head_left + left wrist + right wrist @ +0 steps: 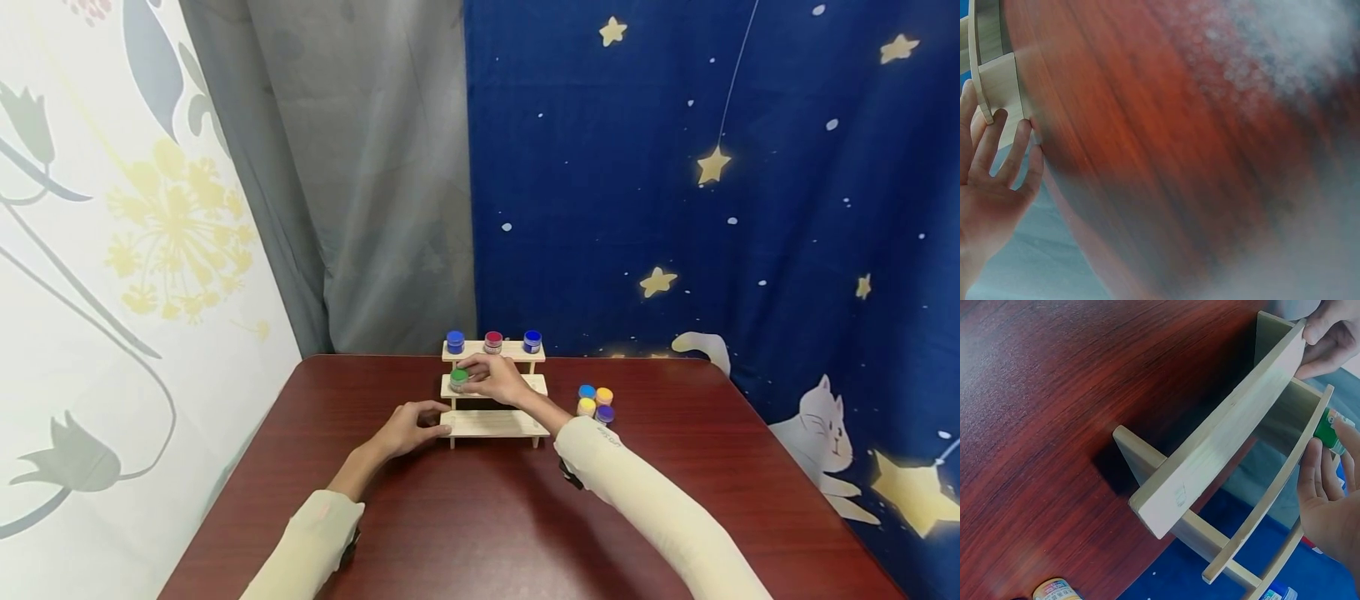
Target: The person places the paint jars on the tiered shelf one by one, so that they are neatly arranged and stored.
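A three-tier wooden stand stands on the table. My right hand pinches a green-lidded paint jar between thumb and fingers at the left end of the middle shelf. In the right wrist view the green jar sits at that shelf's edge, partly covered by the fingers. My left hand holds the left end of the bottom shelf. Along the top shelf stand a blue jar, a red jar and a dark blue jar, spaced apart.
Right of the stand, a cluster of jars sits on the dark red table: a light blue one, an orange one, a yellow one and a purple one. Behind the table hangs a blue star curtain.
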